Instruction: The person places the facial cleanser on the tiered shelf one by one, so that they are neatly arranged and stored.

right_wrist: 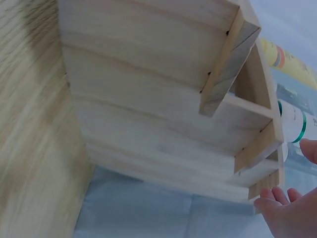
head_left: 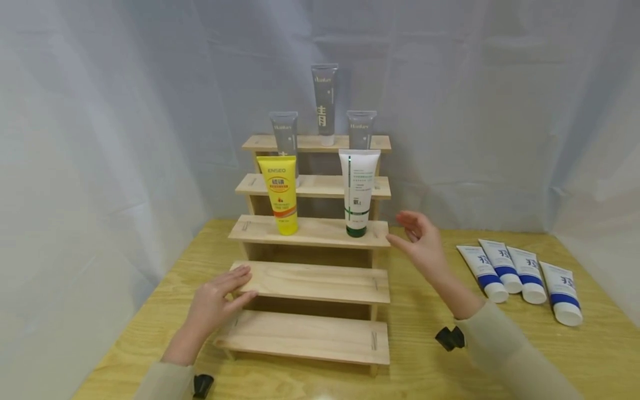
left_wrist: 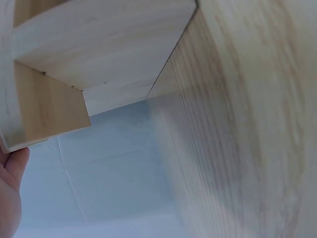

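A stepped wooden display stand stands in the middle of the table. My left hand rests on the left end of its second step from the bottom, thumb at the front edge. Beside the right end of the middle step, my right hand hangs in the air with fingers bent loosely, holding nothing. That step carries a yellow tube at left and a white tube with a dark green cap at right, both upright on their caps. Behind them are three grey tubes, one on the top step and two lower down.
On the right of the wooden table lie several white tubes with blue bands. A pale curtain hangs behind and around the table. The right wrist view shows the stand's side panel.
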The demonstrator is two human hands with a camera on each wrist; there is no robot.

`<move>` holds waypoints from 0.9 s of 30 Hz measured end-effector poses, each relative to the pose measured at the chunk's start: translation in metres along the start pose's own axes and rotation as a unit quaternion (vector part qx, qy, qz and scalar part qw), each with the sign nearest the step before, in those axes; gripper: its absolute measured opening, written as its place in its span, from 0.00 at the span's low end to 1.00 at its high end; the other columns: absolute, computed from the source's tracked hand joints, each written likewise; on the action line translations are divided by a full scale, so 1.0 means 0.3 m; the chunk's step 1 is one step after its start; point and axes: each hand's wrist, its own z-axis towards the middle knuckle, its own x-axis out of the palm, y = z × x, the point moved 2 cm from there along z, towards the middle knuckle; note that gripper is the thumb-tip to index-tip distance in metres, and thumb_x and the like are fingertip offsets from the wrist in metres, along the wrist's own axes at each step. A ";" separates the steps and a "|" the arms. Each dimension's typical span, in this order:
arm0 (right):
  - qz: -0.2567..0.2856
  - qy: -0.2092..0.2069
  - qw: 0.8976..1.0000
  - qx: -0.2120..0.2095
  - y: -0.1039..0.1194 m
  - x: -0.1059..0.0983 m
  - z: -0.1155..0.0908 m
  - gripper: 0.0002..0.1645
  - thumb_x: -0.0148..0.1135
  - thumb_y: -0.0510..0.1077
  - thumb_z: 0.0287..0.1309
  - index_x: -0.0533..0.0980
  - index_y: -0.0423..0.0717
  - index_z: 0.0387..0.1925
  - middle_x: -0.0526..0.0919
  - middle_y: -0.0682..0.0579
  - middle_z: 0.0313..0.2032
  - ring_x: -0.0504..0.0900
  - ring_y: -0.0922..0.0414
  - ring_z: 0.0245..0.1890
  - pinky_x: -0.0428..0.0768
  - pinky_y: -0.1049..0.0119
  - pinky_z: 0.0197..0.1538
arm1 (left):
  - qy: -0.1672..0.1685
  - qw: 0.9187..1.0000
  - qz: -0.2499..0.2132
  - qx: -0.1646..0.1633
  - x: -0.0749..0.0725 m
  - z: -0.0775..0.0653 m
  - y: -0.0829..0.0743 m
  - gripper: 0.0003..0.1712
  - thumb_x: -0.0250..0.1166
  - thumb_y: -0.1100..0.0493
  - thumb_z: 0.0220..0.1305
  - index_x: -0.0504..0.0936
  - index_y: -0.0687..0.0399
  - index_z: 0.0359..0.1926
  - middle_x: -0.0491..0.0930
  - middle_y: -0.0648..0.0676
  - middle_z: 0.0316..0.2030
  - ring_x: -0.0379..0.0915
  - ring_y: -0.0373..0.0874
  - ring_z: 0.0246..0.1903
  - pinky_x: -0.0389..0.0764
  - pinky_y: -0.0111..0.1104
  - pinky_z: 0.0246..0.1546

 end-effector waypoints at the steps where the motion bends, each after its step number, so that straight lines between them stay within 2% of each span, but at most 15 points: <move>1: -0.001 0.002 1.000 0.005 0.008 -0.013 -0.010 0.37 0.70 0.46 0.42 0.66 0.48 0.56 0.72 0.48 0.52 0.70 0.54 0.53 0.69 0.66 0.56 | 0.001 1.000 -0.001 -0.002 0.000 -0.001 0.001 0.35 0.52 0.37 0.56 0.81 0.68 0.35 0.79 0.61 0.40 0.77 0.54 0.37 0.78 0.43 0.35; 5: -0.031 -0.002 0.999 0.013 0.015 -0.063 -0.050 0.36 0.69 0.49 0.43 0.66 0.50 0.56 0.72 0.50 0.52 0.70 0.54 0.53 0.69 0.64 0.56 | 0.008 1.000 -0.002 -0.007 0.000 -0.003 0.004 0.33 0.54 0.38 0.55 0.81 0.67 0.36 0.79 0.61 0.41 0.77 0.54 0.38 0.78 0.43 0.35; 6: -0.055 -0.013 0.998 0.013 -0.080 -0.083 -0.041 0.38 0.70 0.50 0.41 0.66 0.53 0.56 0.72 0.52 0.52 0.70 0.55 0.53 0.69 0.64 0.55 | 0.009 1.000 -0.001 -0.008 0.000 -0.004 0.004 0.33 0.55 0.38 0.55 0.81 0.67 0.36 0.79 0.61 0.41 0.77 0.54 0.38 0.78 0.43 0.35; 8: -0.070 -0.020 0.997 0.017 -0.098 -0.111 -0.059 0.37 0.70 0.51 0.40 0.67 0.54 0.55 0.73 0.53 0.51 0.71 0.55 0.52 0.70 0.60 0.55 | 0.010 1.000 -0.001 -0.009 0.001 -0.004 0.004 0.33 0.55 0.38 0.55 0.81 0.67 0.36 0.79 0.61 0.41 0.77 0.53 0.38 0.78 0.43 0.35; 12: -0.105 -0.030 0.993 0.044 -0.120 -0.171 -0.089 0.35 0.70 0.53 0.39 0.68 0.59 0.53 0.74 0.55 0.50 0.72 0.58 0.50 0.71 0.60 0.54 | 0.010 1.000 0.000 -0.008 0.001 -0.004 0.005 0.33 0.54 0.38 0.55 0.81 0.67 0.36 0.79 0.61 0.41 0.77 0.53 0.38 0.78 0.43 0.35; 15: -0.154 -0.033 0.985 0.066 -0.122 -0.214 -0.111 0.35 0.69 0.57 0.39 0.68 0.60 0.53 0.74 0.58 0.49 0.72 0.62 0.49 0.73 0.63 0.52 | 0.010 1.000 0.002 -0.008 0.001 -0.004 0.006 0.34 0.53 0.37 0.56 0.81 0.67 0.36 0.79 0.61 0.40 0.77 0.53 0.38 0.78 0.43 0.35; 19: -0.206 -0.032 0.974 0.086 -0.131 -0.275 -0.137 0.36 0.67 0.59 0.40 0.67 0.58 0.54 0.74 0.59 0.49 0.72 0.63 0.49 0.74 0.63 0.51 | 0.011 1.000 0.005 -0.007 0.001 -0.003 0.006 0.35 0.52 0.36 0.56 0.82 0.67 0.36 0.79 0.61 0.40 0.77 0.54 0.38 0.78 0.43 0.35; 27: -0.268 -0.033 0.957 0.104 -0.133 -0.398 -0.188 0.36 0.65 0.61 0.42 0.67 0.54 0.54 0.74 0.58 0.48 0.72 0.59 0.48 0.74 0.58 0.50 | 0.012 1.000 0.003 -0.005 0.001 -0.003 0.009 0.34 0.53 0.37 0.56 0.81 0.67 0.36 0.79 0.61 0.40 0.77 0.54 0.38 0.78 0.43 0.34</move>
